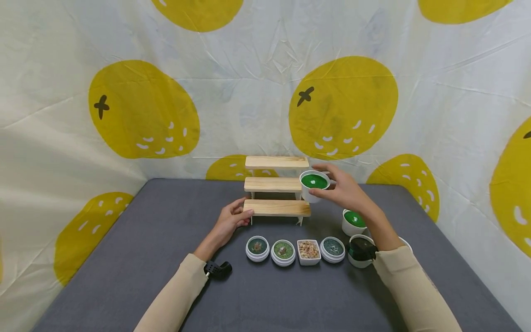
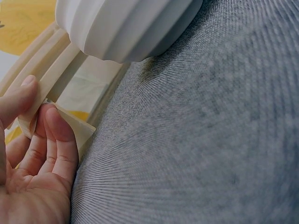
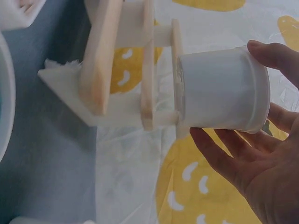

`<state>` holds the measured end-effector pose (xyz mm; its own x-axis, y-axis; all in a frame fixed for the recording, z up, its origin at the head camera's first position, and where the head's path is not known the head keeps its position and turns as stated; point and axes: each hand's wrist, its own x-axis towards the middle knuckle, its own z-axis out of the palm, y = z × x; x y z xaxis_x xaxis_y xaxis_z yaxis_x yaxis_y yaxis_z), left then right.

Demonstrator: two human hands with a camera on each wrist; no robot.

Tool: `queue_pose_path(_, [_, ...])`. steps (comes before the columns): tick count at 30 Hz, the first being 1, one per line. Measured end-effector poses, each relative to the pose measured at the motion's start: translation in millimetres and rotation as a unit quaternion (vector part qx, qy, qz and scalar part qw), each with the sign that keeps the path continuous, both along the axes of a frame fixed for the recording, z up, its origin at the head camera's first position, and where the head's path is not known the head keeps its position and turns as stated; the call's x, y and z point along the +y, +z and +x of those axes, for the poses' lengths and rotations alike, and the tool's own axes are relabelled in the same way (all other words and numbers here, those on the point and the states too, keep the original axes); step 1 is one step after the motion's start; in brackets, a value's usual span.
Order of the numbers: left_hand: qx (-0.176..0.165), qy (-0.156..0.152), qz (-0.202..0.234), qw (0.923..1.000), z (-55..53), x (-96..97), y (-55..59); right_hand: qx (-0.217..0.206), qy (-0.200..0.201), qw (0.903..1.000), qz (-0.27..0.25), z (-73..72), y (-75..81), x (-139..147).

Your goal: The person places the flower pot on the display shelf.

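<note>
A three-tier wooden shelf stand [image 1: 277, 208] with pale side supports stands toward the back of the table. My left hand [image 1: 228, 220] grips the left end of its lowest board [image 2: 60, 70], thumb on top and fingers curled beneath, as the left wrist view shows. In my right hand [image 1: 343, 188] is a white cup [image 1: 308, 194] with a green top that bears a small pale mark. Thumb and fingers hold the cup near its rim, beside the stand's right end. In the right wrist view the cup's base [image 3: 183, 93] overlaps the top board [image 3: 176, 51].
Before the stand sit a dark-topped round tub [image 1: 257, 249], a green-topped one [image 1: 283, 252], a square dish of chopped bits [image 1: 309, 251] and a dark-topped tub [image 1: 333, 249]. Another green-topped cup [image 1: 353, 222] and a white cup [image 1: 359, 263] are partly behind the right arm. Printed cloth hangs behind.
</note>
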<state>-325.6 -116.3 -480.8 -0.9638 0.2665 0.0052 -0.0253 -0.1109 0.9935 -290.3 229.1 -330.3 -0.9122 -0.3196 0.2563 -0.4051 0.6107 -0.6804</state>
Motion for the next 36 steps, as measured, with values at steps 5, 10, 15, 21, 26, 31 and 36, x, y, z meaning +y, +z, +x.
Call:
queue_pose_path(5, [0.001,0.001,-0.004,1.0000,0.4,-0.2,-1.0,-0.015,-0.001,0.9999,-0.008,-5.3,6.0,-7.7])
queue_pose_path(10, [0.001,0.005,-0.003,1.0000,-0.1,0.6,-1.3,-0.030,-0.014,0.9994,-0.010,-11.7,9.8,-13.4])
queue_pose_path(15, [0.003,0.004,-0.003,1.0000,-1.0,0.1,-1.2,-0.030,-0.026,0.9992,-0.002,-16.4,13.0,-17.3])
queue_pose_path(21, [0.001,0.002,-0.006,1.0000,-1.9,-0.2,-2.0,-0.025,-0.035,0.9990,0.007,-23.0,15.0,-21.4])
queue_pose_path(26, [-0.004,0.006,-0.005,1.0000,-2.0,1.3,-3.0,-0.021,-0.031,0.9993,0.001,-25.6,15.5,-25.3])
queue_pose_path(31, [-0.004,0.008,-0.003,1.0000,-2.3,1.2,-2.3,-0.016,-0.026,0.9995,-0.004,-29.6,15.4,-30.7])
queue_pose_path(36, [-0.003,0.006,-0.004,1.0000,-1.7,0.2,-2.2,-0.022,-0.027,0.9994,-0.002,-32.7,14.9,-36.0])
